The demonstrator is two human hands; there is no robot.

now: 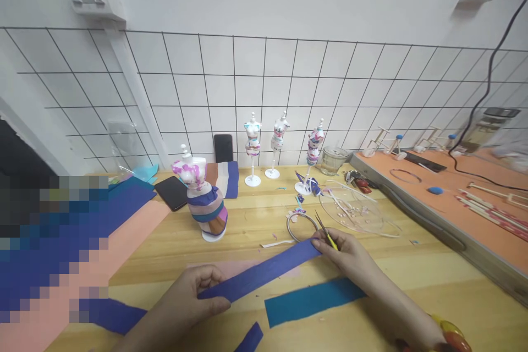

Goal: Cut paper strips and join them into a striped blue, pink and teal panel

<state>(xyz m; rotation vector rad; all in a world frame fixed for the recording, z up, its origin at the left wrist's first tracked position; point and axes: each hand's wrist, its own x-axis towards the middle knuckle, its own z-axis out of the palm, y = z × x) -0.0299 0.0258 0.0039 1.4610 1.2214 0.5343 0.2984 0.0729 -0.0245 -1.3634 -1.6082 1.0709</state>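
Observation:
My left hand (193, 291) pinches the near end of a long purple paper strip (259, 270) that runs diagonally over the wooden table (412, 280). My right hand (350, 256) grips the strip's far end and also holds small yellow-handled scissors (325, 231), blades pointing up and away. A teal paper strip (313, 300) lies flat just below the purple one. A pale pink paper piece (214, 268) shows under the purple strip.
A small mannequin wrapped in purple, teal and brown paper (202, 198) stands behind my left hand. Three smaller mannequins (280, 146) stand by the wire grid. A metal ring (302, 226), a clear plastic lid (357, 209), a glass jar (332, 159), phones and paper sheets lie around.

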